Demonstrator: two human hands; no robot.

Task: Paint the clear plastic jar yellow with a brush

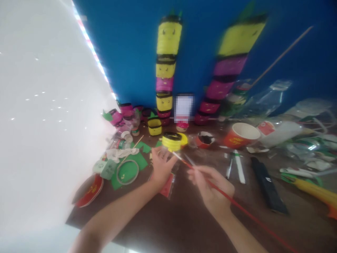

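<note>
A: Yellow cup [170,143], where found?

B: Middle of the brown table [195,225], at the left hand [162,167]. Thumb and forefinger set apart around its seemingly clear lower end; the remaining fingers cannot be made out. Likely held low so that the yellow side is left uncovered.

A: And the right hand [210,193]?

B: Red brush [237,205] pinched between thumb and forefinger, other fingers curled beneath. Gripped towards the tip, probably for finer control. Tip at the cup's lower edge; whether contact is made cannot be told. A thin grey shape beside it is too blurred to be named.

A: Counts?

B: One brush, one cup in hand. Two tall columns of yellow and magenta sections noted against the blue backdrop [126,45], perhaps stood there to be out of the way. One small yellow pot [154,129] near their foot. Two pens laid side by side: one white marker [239,168], one slim pen [230,168]. One black case [268,186] to their right. One ring [127,184], laid on green sheet.
</note>
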